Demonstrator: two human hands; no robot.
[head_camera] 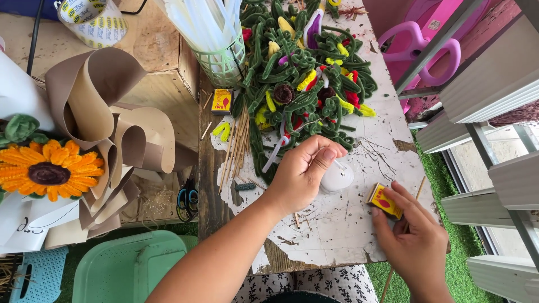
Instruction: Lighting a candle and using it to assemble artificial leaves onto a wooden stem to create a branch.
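Head view, left hand: the left hand (300, 174) is curling over a small white rounded plastic object (337, 177) on the chipped white-painted wooden table (337, 230) — its grip is closing on the object's top, thumb raised, probably to steady it.
Head view, right hand: the right hand (412, 238) is pinching a small yellow matchbox with a red mark (384, 201), tilted just off the table and just beside the white object; a thin wooden stick (418, 188) is poking out behind the fingers.
Packages: a second yellow box with a red mark (222, 101) is lying flat by the pale green mesh basket of white tubes (222, 59).
Supplies: a heap of green, yellow and red pipe-cleaner pieces (303, 73) is filling the far end within reach — bamboo skewers (238, 146) are lying beside it.
Left side: a yellow pipe-cleaner sunflower (49, 171) is sitting in beige wrapping paper (106, 118).
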